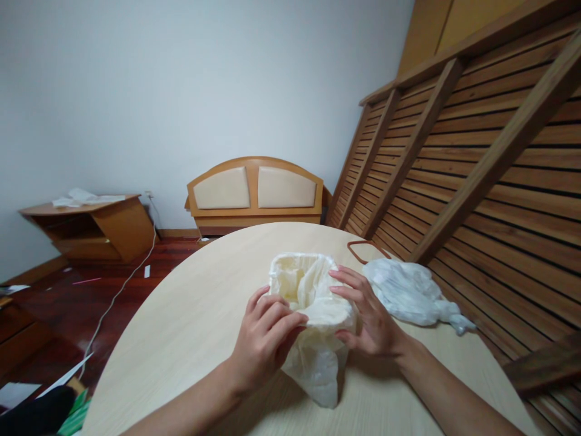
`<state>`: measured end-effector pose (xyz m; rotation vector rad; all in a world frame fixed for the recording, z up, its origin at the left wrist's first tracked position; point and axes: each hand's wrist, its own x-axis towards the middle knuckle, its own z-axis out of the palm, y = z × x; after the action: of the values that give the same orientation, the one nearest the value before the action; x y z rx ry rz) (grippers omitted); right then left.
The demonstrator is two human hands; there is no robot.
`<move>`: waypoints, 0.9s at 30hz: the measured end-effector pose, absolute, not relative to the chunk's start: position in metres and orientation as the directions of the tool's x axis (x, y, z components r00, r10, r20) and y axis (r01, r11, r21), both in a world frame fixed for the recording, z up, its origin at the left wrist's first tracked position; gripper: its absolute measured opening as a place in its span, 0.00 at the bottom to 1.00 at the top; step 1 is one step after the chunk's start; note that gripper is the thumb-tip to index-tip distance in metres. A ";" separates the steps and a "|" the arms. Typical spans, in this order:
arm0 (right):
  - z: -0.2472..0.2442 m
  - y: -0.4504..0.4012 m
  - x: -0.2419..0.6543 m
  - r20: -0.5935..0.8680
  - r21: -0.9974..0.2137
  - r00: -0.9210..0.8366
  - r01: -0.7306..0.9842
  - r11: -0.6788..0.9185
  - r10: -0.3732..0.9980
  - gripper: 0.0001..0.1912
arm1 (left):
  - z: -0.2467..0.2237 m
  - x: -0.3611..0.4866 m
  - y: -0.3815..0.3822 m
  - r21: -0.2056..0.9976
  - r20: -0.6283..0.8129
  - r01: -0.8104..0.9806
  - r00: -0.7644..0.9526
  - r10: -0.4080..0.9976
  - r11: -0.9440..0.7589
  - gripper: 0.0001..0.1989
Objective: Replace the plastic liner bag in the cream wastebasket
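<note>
A small bin lined with a thin whitish plastic bag (318,306) stands on the round pale table (190,327), its mouth open toward me. The bag is folded over the rim and its loose end hangs down the near side. My left hand (272,330) grips the bag at the near left rim, thumb and fingers pressed together there. My right hand (367,312) holds the right side of the rim, fingers on top and thumb at the near side. The bin's own walls are hidden by the bag.
A crumpled white plastic bag (411,293) lies right of the bin, beside a brown rounded frame (356,243). Slatted wooden panels (454,175) lean at the right. Beyond the table are a headboard (253,212) and a low cabinet (113,227); a cable crosses the floor.
</note>
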<state>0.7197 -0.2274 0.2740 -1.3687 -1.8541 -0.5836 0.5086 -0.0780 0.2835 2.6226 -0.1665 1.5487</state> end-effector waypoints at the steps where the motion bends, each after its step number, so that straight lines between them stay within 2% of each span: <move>1: 0.274 -0.228 0.720 0.791 -0.098 -0.135 0.935 0.341 0.597 0.31 | 0.283 0.508 -0.078 0.008 0.876 -0.143 0.478 -0.062 -0.990 0.05; 6: 0.273 -0.231 0.715 0.810 -0.379 0.134 0.862 0.337 0.570 0.33 | 0.274 0.508 -0.079 -0.105 0.854 -0.189 0.485 -0.186 -0.976 0.08; 9: 0.275 -0.229 0.708 0.768 -0.545 0.356 0.801 0.250 0.533 0.26 | 0.271 0.507 -0.080 -0.170 0.824 -0.228 0.501 -0.265 -0.959 0.08; 12: 0.280 -0.226 0.702 0.711 -0.640 0.497 0.751 0.164 0.498 0.20 | 0.270 0.507 -0.081 -0.218 0.784 -0.279 0.520 -0.338 -0.935 0.09; 17: 0.284 -0.224 0.697 0.675 -0.681 0.555 0.723 0.119 0.486 0.12 | 0.267 0.511 -0.083 -0.273 0.726 -0.276 0.570 -0.385 -0.922 0.08; 20: 0.284 -0.224 0.696 0.678 -0.676 0.553 0.727 0.116 0.484 0.11 | 0.267 0.513 -0.088 -0.279 0.710 -0.261 0.591 -0.382 -0.924 0.05; 23: 0.286 -0.224 0.695 0.710 -0.640 0.518 0.758 0.129 0.478 0.11 | 0.273 0.511 -0.093 -0.269 0.753 -0.289 0.532 -0.388 -0.919 0.08; 25: 0.287 -0.225 0.694 0.734 -0.603 0.478 0.785 0.140 0.482 0.11 | 0.280 0.506 -0.094 -0.246 0.806 -0.272 0.475 -0.352 -0.930 0.09; 27: 0.289 -0.226 0.690 0.766 -0.552 0.421 0.818 0.162 0.486 0.12 | 0.286 0.502 -0.091 -0.175 0.859 -0.208 0.446 -0.253 -0.962 0.12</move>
<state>0.6902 -0.2265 0.2893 -1.4852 -1.2193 -0.3494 0.5023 -0.0910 0.2858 2.7080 -0.4318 1.6212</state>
